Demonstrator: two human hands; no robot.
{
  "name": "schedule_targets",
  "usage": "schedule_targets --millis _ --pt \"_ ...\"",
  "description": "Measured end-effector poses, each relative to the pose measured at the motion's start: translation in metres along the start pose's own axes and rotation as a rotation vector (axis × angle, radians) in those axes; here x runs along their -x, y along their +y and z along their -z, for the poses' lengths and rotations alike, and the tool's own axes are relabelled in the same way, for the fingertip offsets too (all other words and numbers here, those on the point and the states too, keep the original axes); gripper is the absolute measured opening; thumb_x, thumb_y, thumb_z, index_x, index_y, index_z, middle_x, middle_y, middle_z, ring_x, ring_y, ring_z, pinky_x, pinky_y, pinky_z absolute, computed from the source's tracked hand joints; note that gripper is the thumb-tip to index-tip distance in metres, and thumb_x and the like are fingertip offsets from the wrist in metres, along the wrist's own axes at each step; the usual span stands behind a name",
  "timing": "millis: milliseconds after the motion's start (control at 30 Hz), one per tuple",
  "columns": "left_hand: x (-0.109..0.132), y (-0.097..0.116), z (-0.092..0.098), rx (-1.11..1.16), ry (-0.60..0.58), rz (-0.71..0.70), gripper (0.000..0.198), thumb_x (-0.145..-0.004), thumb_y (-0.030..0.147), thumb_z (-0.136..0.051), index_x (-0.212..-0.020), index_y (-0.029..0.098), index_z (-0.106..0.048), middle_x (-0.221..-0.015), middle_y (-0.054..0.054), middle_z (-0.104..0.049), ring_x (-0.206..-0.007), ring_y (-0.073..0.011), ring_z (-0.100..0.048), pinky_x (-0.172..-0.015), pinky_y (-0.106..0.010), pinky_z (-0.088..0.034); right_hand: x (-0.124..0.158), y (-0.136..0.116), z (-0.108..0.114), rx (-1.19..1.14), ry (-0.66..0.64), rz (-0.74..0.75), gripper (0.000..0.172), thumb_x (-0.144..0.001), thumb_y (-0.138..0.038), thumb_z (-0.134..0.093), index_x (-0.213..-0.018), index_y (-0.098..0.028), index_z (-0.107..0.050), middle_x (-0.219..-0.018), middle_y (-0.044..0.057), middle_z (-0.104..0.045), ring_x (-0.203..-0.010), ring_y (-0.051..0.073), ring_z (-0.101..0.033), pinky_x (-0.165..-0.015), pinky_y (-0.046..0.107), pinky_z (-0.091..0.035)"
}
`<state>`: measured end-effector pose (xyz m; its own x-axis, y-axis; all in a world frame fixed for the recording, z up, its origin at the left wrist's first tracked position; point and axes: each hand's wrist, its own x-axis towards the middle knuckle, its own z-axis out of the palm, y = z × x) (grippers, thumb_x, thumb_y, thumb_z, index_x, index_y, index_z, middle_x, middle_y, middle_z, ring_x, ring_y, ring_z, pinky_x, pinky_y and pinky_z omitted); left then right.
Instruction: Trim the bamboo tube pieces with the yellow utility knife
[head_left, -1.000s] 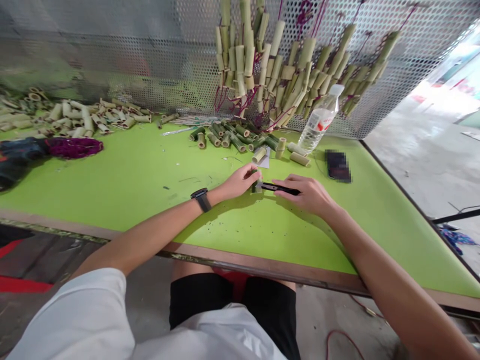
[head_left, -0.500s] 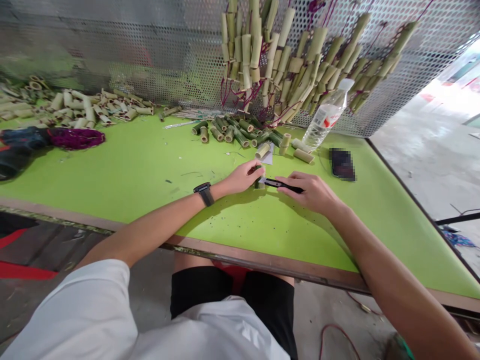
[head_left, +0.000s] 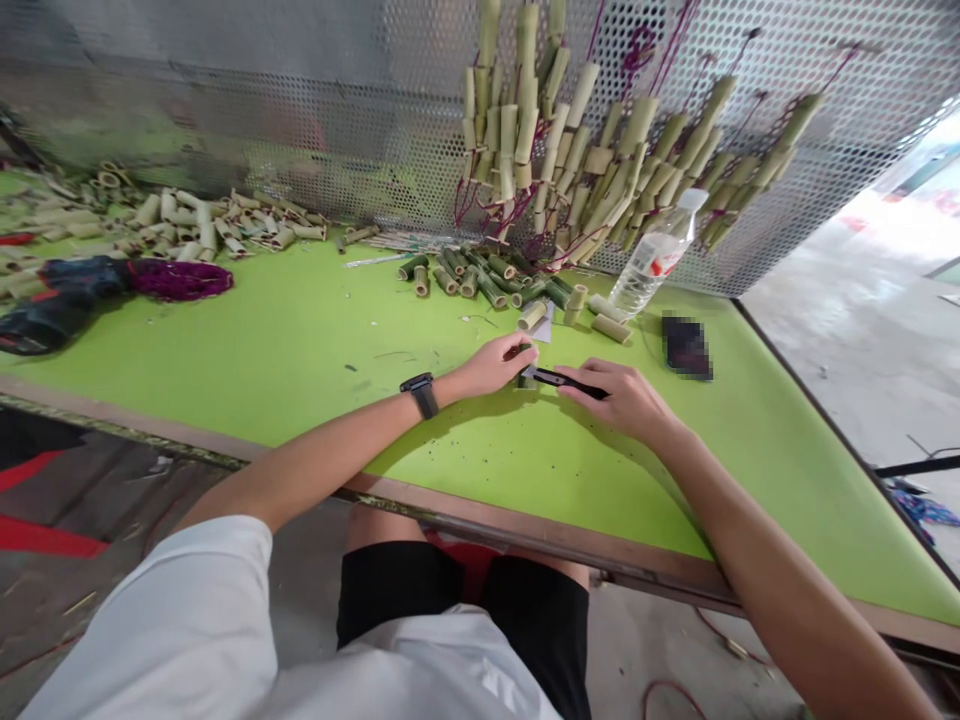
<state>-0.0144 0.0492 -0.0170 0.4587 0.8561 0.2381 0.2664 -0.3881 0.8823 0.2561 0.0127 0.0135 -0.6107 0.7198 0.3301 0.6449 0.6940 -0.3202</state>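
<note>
My left hand [head_left: 495, 365] is closed around a short green bamboo tube [head_left: 526, 380], held upright low over the green tabletop [head_left: 300, 350]. Fingers cover its upper part. In my right hand [head_left: 619, 392] is a black utility knife [head_left: 566, 381], its blade pointing left against the tube's side. Just beyond the hands lies a pale, peeled bamboo piece [head_left: 532, 317] on a scrap of white paper [head_left: 545, 325]. Small dark specks and shavings are scattered on the table around my hands.
Behind lies a heap of green bamboo tubes [head_left: 487, 280], with a water bottle [head_left: 654, 255] to its right and a dark blurred object [head_left: 686, 347] nearer. A cordless drill [head_left: 60, 300], purple string [head_left: 184, 280] and pale bamboo pieces [head_left: 202, 225] are left. Strung bamboo [head_left: 517, 130] hangs against perforated metal.
The view has shifted slightly, so the scene sits a little lower and more to the right. Both hands keep their hold, and the knife blade stays at the tube.
</note>
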Motion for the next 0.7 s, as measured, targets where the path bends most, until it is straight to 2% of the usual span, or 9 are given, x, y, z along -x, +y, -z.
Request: schedule_targets --millis 300,567,700 --pt "-0.0011 -0.0016 0.0012 -0.012 -0.015 0.016 0.034 -0.112 0.050 -0.053 -0.097 0.021 -0.064 -0.082 -0.001 -0.057 -0.070 -0.0165 -0.048 -0.069 -0.034 -0.039 0.0029 0.0030 0.0026 -0.072 -0.049 0.020 0.061 -0.111 -0.068 -0.055 -0.135 -0.021 -0.087 -0.095 0.013 -0.080 -0.063 0.018 -0.066 -0.062 0.031 -0.049" --pt "0.0001 0.0013 0.0004 0.010 -0.002 0.005 0.032 -0.110 0.051 -0.056 -0.097 0.022 -0.062 -0.082 -0.001 -0.056 -0.071 -0.0166 -0.049 -0.069 -0.033 -0.038 0.0020 0.0014 0.0007 -0.015 0.010 -0.004 0.056 -0.113 -0.062 -0.053 -0.139 -0.023 -0.085 -0.102 0.013 -0.081 -0.062 0.017 -0.063 -0.061 0.032 -0.050" --pt "0.0009 0.0024 0.0002 0.015 -0.008 0.013 0.033 -0.111 0.051 -0.055 -0.098 0.022 -0.063 -0.085 -0.002 -0.059 -0.072 -0.0169 -0.050 -0.070 -0.034 -0.040 0.0031 0.0036 0.0046 -0.041 -0.038 0.031 0.057 -0.112 -0.063 -0.055 -0.136 -0.021 -0.086 -0.099 0.014 -0.081 -0.065 0.019 -0.067 -0.063 0.033 -0.052"
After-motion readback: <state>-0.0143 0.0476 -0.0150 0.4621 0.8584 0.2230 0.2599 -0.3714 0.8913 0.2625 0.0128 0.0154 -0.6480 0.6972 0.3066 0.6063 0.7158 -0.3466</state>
